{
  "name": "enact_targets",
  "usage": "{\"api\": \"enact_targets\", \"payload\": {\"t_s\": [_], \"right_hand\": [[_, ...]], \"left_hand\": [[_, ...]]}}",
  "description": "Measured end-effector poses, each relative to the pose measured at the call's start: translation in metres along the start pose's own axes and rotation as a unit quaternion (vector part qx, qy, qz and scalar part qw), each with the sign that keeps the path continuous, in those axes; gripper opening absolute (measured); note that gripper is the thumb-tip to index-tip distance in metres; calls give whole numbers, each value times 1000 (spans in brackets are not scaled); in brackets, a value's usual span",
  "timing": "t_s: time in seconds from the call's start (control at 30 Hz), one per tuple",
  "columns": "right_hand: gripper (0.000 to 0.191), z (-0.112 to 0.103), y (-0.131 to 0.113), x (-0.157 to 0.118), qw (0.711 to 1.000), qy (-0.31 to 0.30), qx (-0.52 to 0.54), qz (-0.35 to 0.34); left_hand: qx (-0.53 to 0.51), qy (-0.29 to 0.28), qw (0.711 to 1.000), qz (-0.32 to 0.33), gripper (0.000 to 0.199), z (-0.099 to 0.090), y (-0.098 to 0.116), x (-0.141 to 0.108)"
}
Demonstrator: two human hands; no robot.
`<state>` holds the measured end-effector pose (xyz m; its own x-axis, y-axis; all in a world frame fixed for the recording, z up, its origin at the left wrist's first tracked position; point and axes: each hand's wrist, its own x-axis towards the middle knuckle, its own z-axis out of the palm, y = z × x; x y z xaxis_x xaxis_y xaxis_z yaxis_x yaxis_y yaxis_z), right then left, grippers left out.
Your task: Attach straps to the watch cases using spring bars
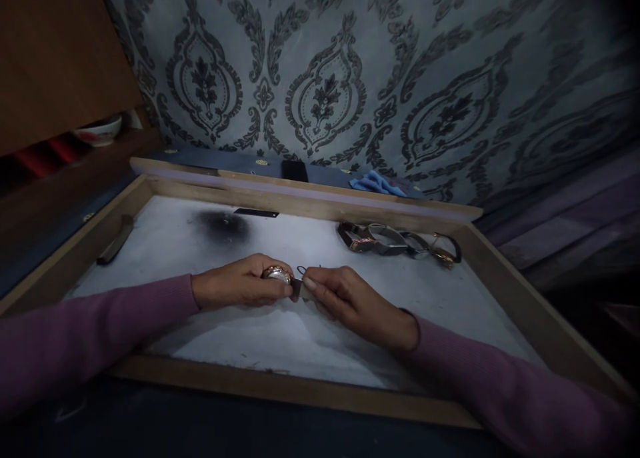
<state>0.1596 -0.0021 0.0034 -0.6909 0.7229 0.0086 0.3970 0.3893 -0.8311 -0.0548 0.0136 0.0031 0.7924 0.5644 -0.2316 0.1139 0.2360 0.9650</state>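
My left hand (250, 283) is closed round a round watch (277, 273) with a pale face and a gold-coloured rim. Close beside it, my right hand (345, 297) pinches a thin looped piece (301, 270), and its fingers also touch the short dark strap (296, 289) at the watch's right side. The hands nearly meet above the white floor of a wooden tray (280, 386). Several watches (387, 239) lie in a row at the tray's back right.
A dark strip (256, 213) lies near the tray's back wall, and a dark strap (116, 241) rests at its left wall. Behind the tray are a black flat object (295, 171) and a blue cloth (377, 183). A bowl (101, 131) stands on the left shelf.
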Motion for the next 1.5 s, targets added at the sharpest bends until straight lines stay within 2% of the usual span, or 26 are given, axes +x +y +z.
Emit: {"api": "enact_targets", "payload": {"t_s": [0.4, 0.57, 0.73, 0.97, 1.23, 1.5], "right_hand": [[43, -2, 0, 2, 999, -11, 40, 22], [43, -2, 2, 4, 999, -4, 33, 43], [36, 1, 6, 3, 995, -11, -98, 27], [22, 8, -6, 0, 956, -41, -285, 52], [25, 14, -17, 0, 956, -30, -286, 57], [25, 18, -20, 1, 930, -13, -348, 112]], "left_hand": [[6, -15, 999, -33, 19, -3, 4, -1], [66, 25, 997, -34, 20, -7, 9, -2], [143, 75, 987, -23, 20, -12, 9, -2], [171, 68, 983, -26, 21, -15, 6, -2], [206, 55, 977, -21, 17, -16, 7, -2], [248, 30, 968, 27, 20, -15, 9, -2]]}}
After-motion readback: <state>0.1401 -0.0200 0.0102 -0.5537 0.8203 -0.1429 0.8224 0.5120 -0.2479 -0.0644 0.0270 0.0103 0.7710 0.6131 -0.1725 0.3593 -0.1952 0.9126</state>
